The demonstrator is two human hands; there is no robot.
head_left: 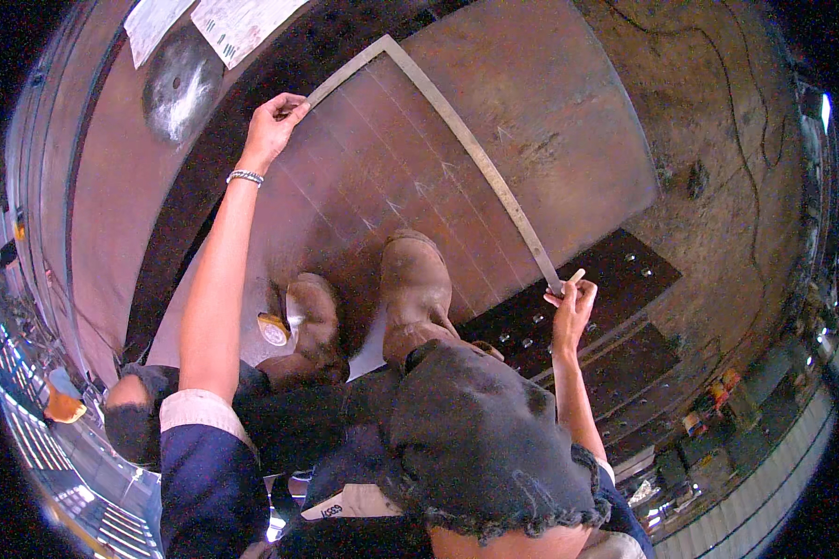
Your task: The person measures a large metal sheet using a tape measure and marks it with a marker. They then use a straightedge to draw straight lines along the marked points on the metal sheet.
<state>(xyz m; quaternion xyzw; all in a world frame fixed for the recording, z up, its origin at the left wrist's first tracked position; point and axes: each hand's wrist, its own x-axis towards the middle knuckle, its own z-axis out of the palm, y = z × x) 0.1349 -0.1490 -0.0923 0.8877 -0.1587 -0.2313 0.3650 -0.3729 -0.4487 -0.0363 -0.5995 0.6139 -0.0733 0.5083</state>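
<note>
A large L-shaped steel framing square [463, 130] lies on a reddish-brown steel plate [569, 112], its corner pointing away from me. My left hand [268, 130] pinches the end of the shorter arm at the plate's left side. At the near right end of the longer arm, my right hand [571, 312] is closed, with the square's tip at its thumb and a pale chalk-like stick [577, 276] between its fingers. Several thin pale lines and small V-shaped marks run across the plate inside the square. My brown boots [416, 279] stand on the plate.
A round tape-measure-like object [272, 329] lies beside my left boot. Upper left are a shiny grey disc [179, 84] and white sheets [250, 26]. Dark plates with holes [615, 270] lie at the right, and a cable [732, 121] runs over the brown ground.
</note>
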